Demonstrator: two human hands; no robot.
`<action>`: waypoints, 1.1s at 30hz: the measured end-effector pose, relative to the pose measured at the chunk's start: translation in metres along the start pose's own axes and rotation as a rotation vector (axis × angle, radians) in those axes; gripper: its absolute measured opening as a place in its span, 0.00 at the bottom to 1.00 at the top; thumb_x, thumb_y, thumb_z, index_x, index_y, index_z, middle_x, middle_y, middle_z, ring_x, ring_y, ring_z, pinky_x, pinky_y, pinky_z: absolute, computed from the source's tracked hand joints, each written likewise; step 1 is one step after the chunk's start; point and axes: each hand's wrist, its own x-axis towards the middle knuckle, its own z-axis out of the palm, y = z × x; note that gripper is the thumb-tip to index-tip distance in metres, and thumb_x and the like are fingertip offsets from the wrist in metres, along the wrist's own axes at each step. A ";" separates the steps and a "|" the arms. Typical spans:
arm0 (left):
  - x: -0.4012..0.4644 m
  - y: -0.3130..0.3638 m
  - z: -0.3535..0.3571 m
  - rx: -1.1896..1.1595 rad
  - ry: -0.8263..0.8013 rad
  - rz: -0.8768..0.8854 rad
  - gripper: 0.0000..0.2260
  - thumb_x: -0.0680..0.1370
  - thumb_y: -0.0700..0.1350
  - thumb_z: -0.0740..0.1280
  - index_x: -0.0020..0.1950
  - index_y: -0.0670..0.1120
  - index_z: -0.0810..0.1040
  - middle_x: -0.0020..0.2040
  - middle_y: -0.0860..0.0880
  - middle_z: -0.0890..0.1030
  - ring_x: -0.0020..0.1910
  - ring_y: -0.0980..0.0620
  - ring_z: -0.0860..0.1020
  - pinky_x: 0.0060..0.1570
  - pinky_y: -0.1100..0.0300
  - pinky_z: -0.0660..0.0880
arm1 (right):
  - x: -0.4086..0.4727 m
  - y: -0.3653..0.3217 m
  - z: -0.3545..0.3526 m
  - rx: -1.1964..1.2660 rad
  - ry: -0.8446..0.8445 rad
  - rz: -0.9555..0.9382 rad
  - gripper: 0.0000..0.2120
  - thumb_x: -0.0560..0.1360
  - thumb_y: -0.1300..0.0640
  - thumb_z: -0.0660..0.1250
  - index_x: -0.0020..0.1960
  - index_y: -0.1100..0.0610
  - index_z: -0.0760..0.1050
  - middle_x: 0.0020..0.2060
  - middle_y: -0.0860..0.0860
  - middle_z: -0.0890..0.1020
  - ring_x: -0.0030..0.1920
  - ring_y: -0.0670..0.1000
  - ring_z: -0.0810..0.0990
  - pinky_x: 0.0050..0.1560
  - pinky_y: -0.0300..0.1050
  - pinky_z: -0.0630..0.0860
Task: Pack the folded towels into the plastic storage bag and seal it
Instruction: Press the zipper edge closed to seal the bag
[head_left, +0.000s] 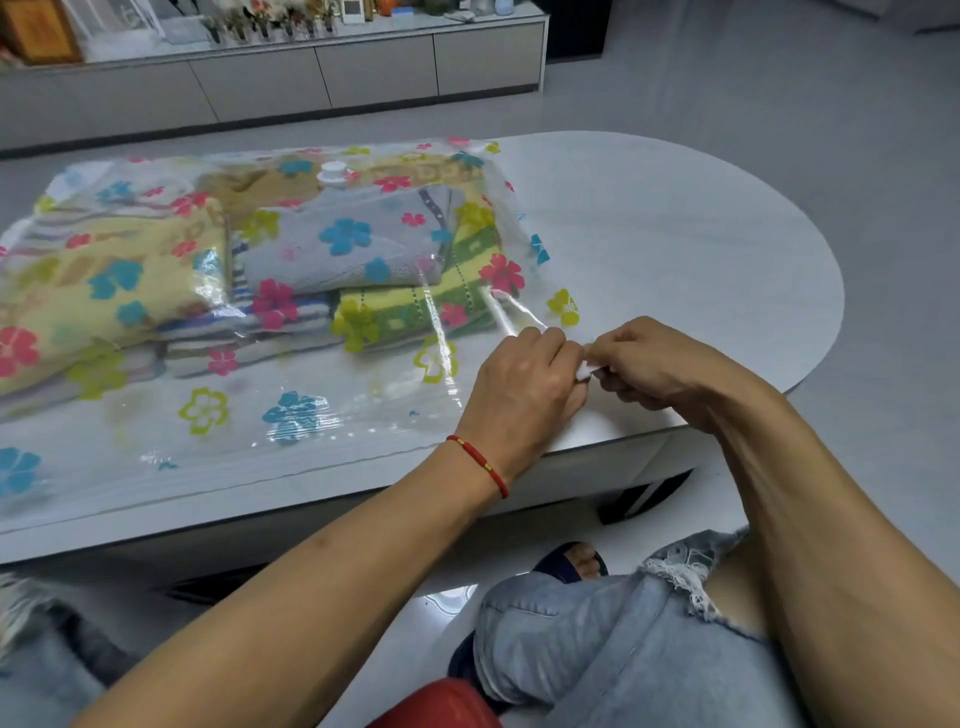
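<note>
A clear plastic storage bag (311, 415) printed with coloured flowers lies flat on the white table (675, 234). Inside it sit several folded towels: a yellow one (104, 291) at the left, a grey one (337, 244) in the middle, a green-striped one (415, 306) at the right. A white valve cap (334, 173) stands on the bag's far side. My left hand (519, 384) and my right hand (654, 364) meet at the bag's near right corner. Both pinch a small white clip (586, 370) on the bag's zip edge.
A long low cabinet (363, 67) with small items on top runs along the far wall. The table's rounded end reaches right. My knees in torn jeans and a sandalled foot are below the table's near edge, beside something red.
</note>
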 end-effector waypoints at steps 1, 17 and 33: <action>0.002 0.003 -0.003 0.003 0.000 0.014 0.02 0.72 0.37 0.68 0.41 0.39 0.79 0.36 0.41 0.77 0.34 0.42 0.74 0.33 0.48 0.72 | -0.001 0.002 0.000 -0.014 0.010 -0.042 0.21 0.77 0.53 0.65 0.26 0.51 0.67 0.24 0.46 0.68 0.25 0.47 0.61 0.26 0.40 0.55; -0.044 -0.056 -0.065 0.120 -0.128 0.127 0.04 0.70 0.34 0.68 0.36 0.39 0.74 0.35 0.41 0.76 0.34 0.41 0.73 0.32 0.49 0.72 | -0.006 0.028 -0.013 0.192 0.032 -0.115 0.15 0.82 0.49 0.66 0.39 0.55 0.73 0.28 0.48 0.66 0.30 0.48 0.57 0.27 0.40 0.54; -0.086 -0.079 -0.082 0.166 -0.050 -0.086 0.04 0.79 0.42 0.68 0.46 0.42 0.80 0.39 0.45 0.78 0.37 0.43 0.76 0.31 0.51 0.72 | -0.029 0.004 0.004 -0.482 0.435 -0.002 0.22 0.81 0.45 0.64 0.34 0.58 0.77 0.35 0.55 0.82 0.35 0.57 0.75 0.36 0.48 0.71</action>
